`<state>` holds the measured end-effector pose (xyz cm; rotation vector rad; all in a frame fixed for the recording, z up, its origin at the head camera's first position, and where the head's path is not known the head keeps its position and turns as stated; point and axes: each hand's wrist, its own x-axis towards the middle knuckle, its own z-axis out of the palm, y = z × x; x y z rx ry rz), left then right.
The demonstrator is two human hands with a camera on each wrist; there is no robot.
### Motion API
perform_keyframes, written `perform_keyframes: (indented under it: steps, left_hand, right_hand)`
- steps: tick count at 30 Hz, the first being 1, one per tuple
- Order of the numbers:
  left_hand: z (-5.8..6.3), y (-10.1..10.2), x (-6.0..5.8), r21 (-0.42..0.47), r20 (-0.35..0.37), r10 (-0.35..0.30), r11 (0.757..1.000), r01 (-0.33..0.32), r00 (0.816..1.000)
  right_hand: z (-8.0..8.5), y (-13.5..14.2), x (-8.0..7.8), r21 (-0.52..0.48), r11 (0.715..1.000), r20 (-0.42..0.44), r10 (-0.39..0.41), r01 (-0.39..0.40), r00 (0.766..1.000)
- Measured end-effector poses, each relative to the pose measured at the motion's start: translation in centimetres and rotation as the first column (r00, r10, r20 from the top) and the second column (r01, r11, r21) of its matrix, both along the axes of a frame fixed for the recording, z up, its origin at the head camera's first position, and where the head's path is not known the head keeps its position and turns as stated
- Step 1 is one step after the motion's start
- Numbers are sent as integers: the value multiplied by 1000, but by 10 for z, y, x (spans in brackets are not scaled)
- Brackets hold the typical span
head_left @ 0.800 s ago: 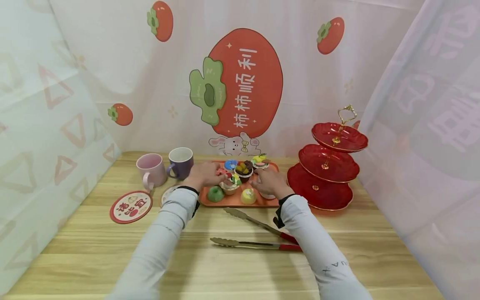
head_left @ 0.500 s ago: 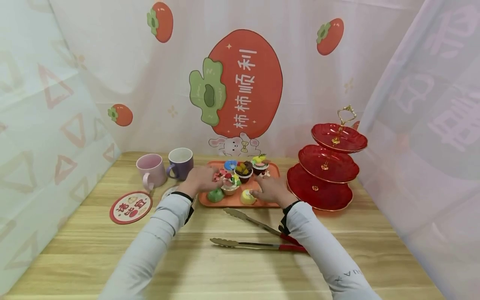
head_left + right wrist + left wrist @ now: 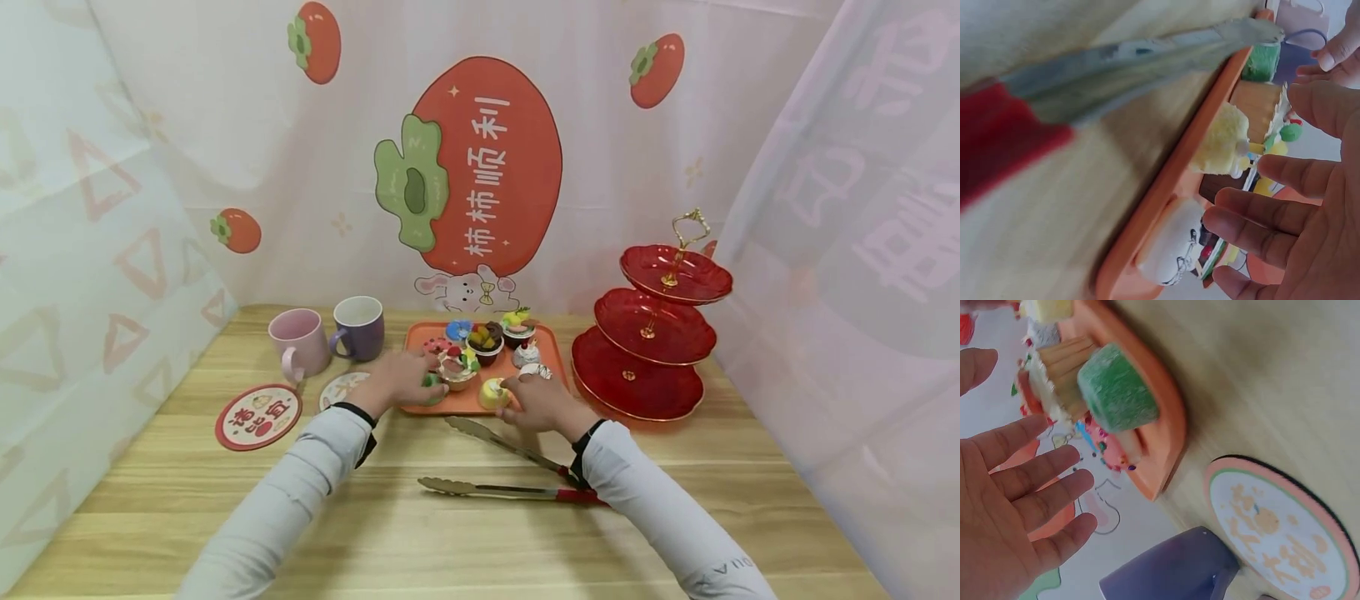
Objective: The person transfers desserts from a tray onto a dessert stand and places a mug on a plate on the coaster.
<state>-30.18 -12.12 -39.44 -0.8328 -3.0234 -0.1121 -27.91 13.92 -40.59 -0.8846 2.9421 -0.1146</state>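
My left hand hovers at the left end of an orange tray, fingers spread and holding nothing. Beside it are a green cake and a cupcake with fruit topping. Over the tray's front right part is my right hand, its fingers extended and apart. Below these fingers lie a yellow cake and a white oval pastry with dark lines. Farther back on the tray sit a blue-topped donut, a chocolate fruit cupcake and other small sweets.
Metal tongs with red handles lie spread in front of the tray. A three-tier red stand is at right. On the left are a pink mug, a purple mug and two round coasters, one red-rimmed.
Both hands have drawn back toward the tray's front edge, the left also shifting left. Small white sweets at the tray's right side have come into view. The tray's contents stay in place.
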Motion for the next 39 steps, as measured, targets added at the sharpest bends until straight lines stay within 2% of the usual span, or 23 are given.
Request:
perform_keyframes:
  steps: [4, 10, 18, 28, 39]
  left_hand:
    - [-6, -2, 6, -10, 16, -11, 1000, 11, 1000]
    - [-12, -3, 16, 28, 6, -36, 999, 36, 999]
    - [-14, -6, 26, 63, -61, -91, 993, 95, 994]
    - [-21, -13, 41, 51, -53, -122, 991, 124, 991]
    - [-29, -15, 55, -6, -66, -171, 985, 171, 983]
  right_hand:
    - [-2, 3, 7, 10, 1000, 21, 1, -2, 1000]
    - [-5, 9, 17, -9, 1000, 36, 4, -4, 999]
    - [-7, 17, 33, -7, 999, 28, 43, -42, 999]
    - [-18, 33, 60, -7, 993, -11, 116, -117, 993]
    - [-23, 48, 80, -32, 993, -9, 114, -114, 993]
